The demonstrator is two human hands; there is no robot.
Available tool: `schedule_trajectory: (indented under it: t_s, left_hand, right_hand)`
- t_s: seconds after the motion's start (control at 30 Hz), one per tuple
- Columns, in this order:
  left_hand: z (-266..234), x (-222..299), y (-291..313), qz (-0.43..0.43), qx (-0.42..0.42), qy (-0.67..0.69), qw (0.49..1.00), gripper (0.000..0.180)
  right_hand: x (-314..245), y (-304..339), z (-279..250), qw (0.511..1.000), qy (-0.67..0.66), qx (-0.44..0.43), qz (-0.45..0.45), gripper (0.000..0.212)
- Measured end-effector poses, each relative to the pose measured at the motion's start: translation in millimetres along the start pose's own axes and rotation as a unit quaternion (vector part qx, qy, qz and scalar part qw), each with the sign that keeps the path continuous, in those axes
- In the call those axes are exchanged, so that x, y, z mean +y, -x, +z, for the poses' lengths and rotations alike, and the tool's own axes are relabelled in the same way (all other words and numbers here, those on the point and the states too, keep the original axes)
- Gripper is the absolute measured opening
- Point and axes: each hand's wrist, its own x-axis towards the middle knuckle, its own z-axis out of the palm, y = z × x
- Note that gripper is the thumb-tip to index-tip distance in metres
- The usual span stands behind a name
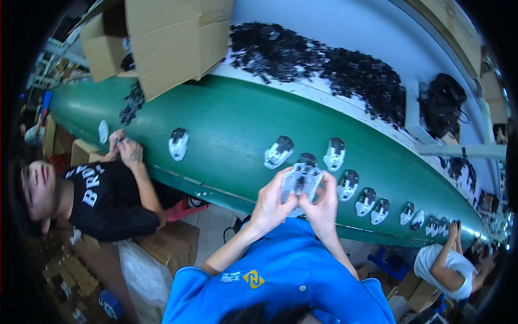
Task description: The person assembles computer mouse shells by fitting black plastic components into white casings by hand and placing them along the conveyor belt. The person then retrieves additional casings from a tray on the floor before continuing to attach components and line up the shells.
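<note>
Two hands are closed on one mouse-shaped shell (302, 177), which is held up between the fingertips, seemingly over the near edge of the green belt (232, 146). Its left flank is gripped by the left hand (271, 200) and its right flank by the right hand (325, 205), with both thumbs brought in toward its near end; how the fingers are set underneath cannot be told. Its dark end is left pointing away from the hands. Similar pieces are laid around: one pale-and-black shell (279, 152) just beyond the left hand, another shell (347, 185) just beside the right hand.

A light, stiff body of thin plastic is suggested, probably smooth enough to be slippery under dry fingertips. The dark inner parts and thin rims are judged fragile, so it is best held by the outer side walls, and hard squeezing should be avoided.
</note>
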Motion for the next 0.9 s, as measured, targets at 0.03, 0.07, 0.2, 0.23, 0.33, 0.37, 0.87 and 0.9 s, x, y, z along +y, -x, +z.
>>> schedule_trajectory:
  t_s: [0.03, 0.07, 0.2, 0.23, 0.33, 0.37, 0.87, 0.9]
  left_hand:
    - [-0.5, -18.4, -2.4, 0.075, 0.027, -0.037, 0.996, 0.052]
    - [-2.5, -23.0, -3.5, 0.051, 0.033, -0.051, 0.997, 0.052]
    - [-17.9, -42.0, -10.9, 0.073, 0.075, -0.106, 0.989, 0.049]
    - [-31.7, -53.5, -15.3, 0.068, 0.076, -0.104, 0.989, 0.048]
    - [-87.0, -82.9, -41.9, 0.065, 0.231, -0.151, 0.959, 0.047]
    - [-101.2, -94.1, -50.5, 0.106, 0.301, -0.246, 0.915, 0.048]
    - [-52.2, -147.2, -50.8, 0.001, 0.269, -0.459, 0.847, 0.059]
    - [-57.6, -146.8, -50.5, 0.013, 0.281, -0.457, 0.844, 0.058]
  right_hand:
    - [5.7, -1.1, 2.6, 1.000, 0.022, 0.003, -0.005, 0.055]
    - [13.2, -1.9, 4.2, 0.999, 0.033, -0.005, 0.003, 0.054]
    - [13.2, -15.3, 6.7, 0.989, 0.102, -0.096, -0.054, 0.055]
    - [-5.3, -23.1, 2.3, 0.975, 0.121, -0.186, 0.025, 0.063]
    - [20.6, -77.5, -32.2, 0.937, 0.051, -0.340, 0.057, 0.070]
    - [36.7, -108.3, -45.0, 0.949, 0.068, -0.307, 0.026, 0.061]
    - [165.7, -378.2, 7.1, 0.828, 0.501, -0.016, -0.252, 0.034]
    - [180.3, -388.5, 4.2, 0.806, 0.519, -0.037, -0.282, 0.037]
